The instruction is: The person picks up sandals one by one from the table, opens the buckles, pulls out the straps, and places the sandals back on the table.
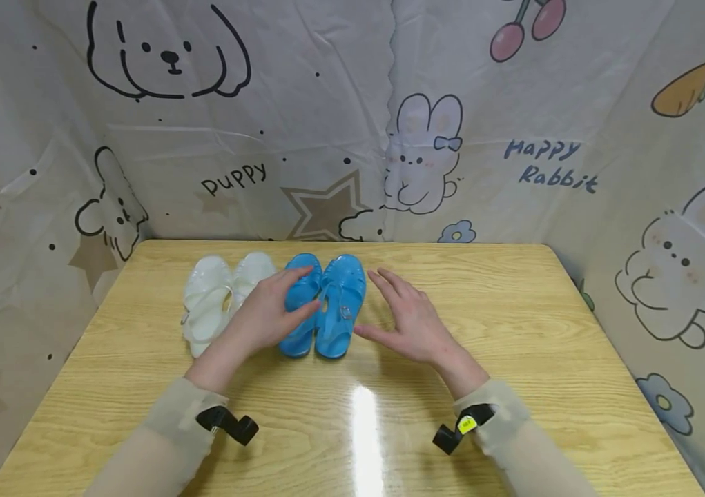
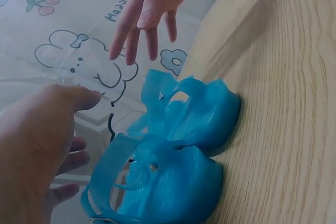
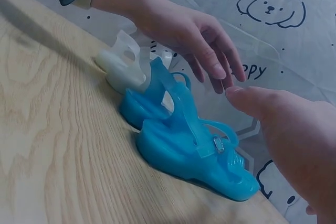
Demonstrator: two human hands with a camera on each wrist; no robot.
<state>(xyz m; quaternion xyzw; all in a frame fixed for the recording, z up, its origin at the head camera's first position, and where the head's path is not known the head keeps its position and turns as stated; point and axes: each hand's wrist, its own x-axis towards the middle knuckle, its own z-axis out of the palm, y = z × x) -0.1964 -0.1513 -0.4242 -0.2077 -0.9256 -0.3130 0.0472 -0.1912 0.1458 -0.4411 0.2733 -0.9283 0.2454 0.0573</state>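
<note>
A pair of blue jelly sandals (image 1: 341, 304) stands side by side on the table, toes toward the back wall. My left hand (image 1: 271, 308) hovers over the left blue sandal (image 2: 194, 111), fingers spread and holding nothing. To the right of the pair, my right hand (image 1: 411, 317) is held above the table, its fingers loosely extended toward the right blue sandal (image 3: 184, 153). Left of them stands a pair of white jelly sandals (image 1: 206, 304), the right one partly hidden behind my left hand. A small buckle (image 3: 218, 144) shows on the right blue sandal's strap.
The wooden table (image 1: 483, 310) ends at a back edge against a printed cloth (image 1: 327, 103) that also hangs along both sides. Each wrist wears a black camera, one on the left (image 1: 228, 422) and one on the right (image 1: 464, 428).
</note>
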